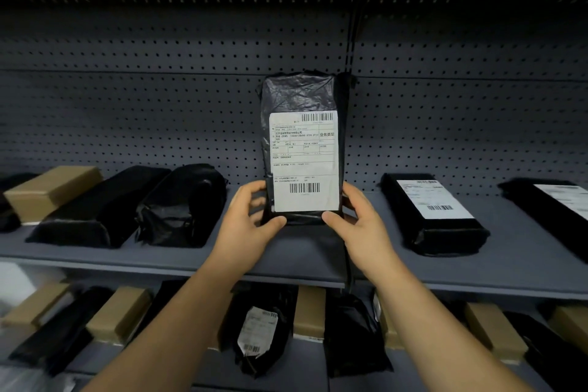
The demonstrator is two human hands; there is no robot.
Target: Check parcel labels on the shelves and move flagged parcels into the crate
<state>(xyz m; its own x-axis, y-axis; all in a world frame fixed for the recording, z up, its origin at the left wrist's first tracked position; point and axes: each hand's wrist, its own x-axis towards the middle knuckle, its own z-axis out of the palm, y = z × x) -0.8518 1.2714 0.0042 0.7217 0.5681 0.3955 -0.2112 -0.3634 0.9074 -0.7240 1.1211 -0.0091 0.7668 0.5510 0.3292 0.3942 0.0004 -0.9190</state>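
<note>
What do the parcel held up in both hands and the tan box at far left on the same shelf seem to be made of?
Held parcel: thin glossy black plastic film, judging by its crinkles and sheen, with a matte white paper label. Tan box: likely matte cardboard, brown with crisp flat faces.

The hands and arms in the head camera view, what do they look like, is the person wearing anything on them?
Both the left hand and the right hand are bare: no gloves, and no rings, watch or wristband show. The forearms are bare too, with no sleeve in sight right down to the bottom edge of the picture. Fingernails look short and plain. No markings or tattoos can be made out.
</note>
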